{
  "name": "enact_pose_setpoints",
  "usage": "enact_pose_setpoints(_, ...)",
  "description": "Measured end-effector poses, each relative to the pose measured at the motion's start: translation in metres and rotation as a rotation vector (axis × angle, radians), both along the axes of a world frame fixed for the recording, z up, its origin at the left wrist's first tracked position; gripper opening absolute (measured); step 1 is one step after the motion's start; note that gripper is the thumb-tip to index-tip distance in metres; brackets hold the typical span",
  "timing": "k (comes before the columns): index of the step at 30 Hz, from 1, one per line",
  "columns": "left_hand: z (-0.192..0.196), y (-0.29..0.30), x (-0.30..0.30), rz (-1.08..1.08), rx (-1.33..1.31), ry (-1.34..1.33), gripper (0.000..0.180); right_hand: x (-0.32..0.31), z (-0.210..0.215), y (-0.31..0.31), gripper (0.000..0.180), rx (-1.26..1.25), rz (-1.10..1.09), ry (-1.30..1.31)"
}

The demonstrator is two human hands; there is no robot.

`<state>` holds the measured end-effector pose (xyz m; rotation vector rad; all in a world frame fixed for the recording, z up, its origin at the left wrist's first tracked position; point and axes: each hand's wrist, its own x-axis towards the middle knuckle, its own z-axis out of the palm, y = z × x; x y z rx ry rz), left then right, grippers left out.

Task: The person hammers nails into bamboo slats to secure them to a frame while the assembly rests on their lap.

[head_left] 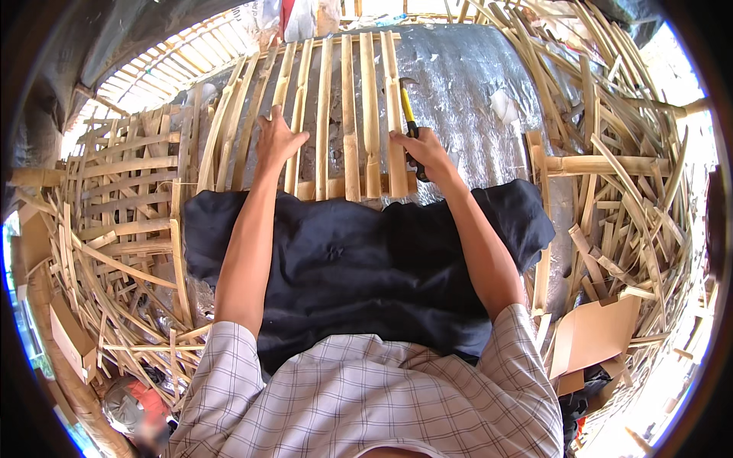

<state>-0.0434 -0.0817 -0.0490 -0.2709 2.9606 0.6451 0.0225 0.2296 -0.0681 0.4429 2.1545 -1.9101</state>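
In my right hand [427, 155] is a claw hammer [409, 114] with a yellow and black handle. The fingers close round its grip, and the head points away from me. The thumb side of that hand is against the rightmost bamboo slat [392, 107]. My left hand [279, 142] rests on another bamboo slat [285, 74] left of the middle, its thumb and fingers spread apart. Several slats lie side by side with gaps between them, running away from me. A crosspiece [308, 189] shows under their near ends, and another [398, 36] at the far ends.
Silvery sheeting [466, 91] covers the surface under the slats. Dark cloth [366, 259] lies across my lap. A woven bamboo panel [130, 183] stands at left; loose strips [611, 221] heap up at right. An open cardboard box [595, 336] is near right. Another person [134, 404] is at lower left.
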Motion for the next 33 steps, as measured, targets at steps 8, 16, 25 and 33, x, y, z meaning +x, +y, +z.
enact_pose_setpoints(8, 0.012, 0.005, -0.001, 0.002, -0.010, 0.021, 0.100, 0.000, 0.010, 0.001, 0.036, -0.073, 0.042, -0.055)
enact_pose_setpoints(16, 0.025, -0.007, -0.014, -0.104, -0.002, 0.136, 0.095, 0.002, 0.024, -0.007, 0.030, -0.118, -0.049, -0.058)
enact_pose_setpoints(25, 0.035, -0.023, -0.018, -0.038, -0.055, 0.102, 0.095, 0.005, 0.019, -0.023, 0.047, -0.081, 0.076, -0.079)
enact_pose_setpoints(33, 0.016, -0.053, -0.019, 0.033, -0.016, 0.127, 0.092, 0.003, 0.019, -0.032, 0.030, -0.199, 0.110, -0.037)
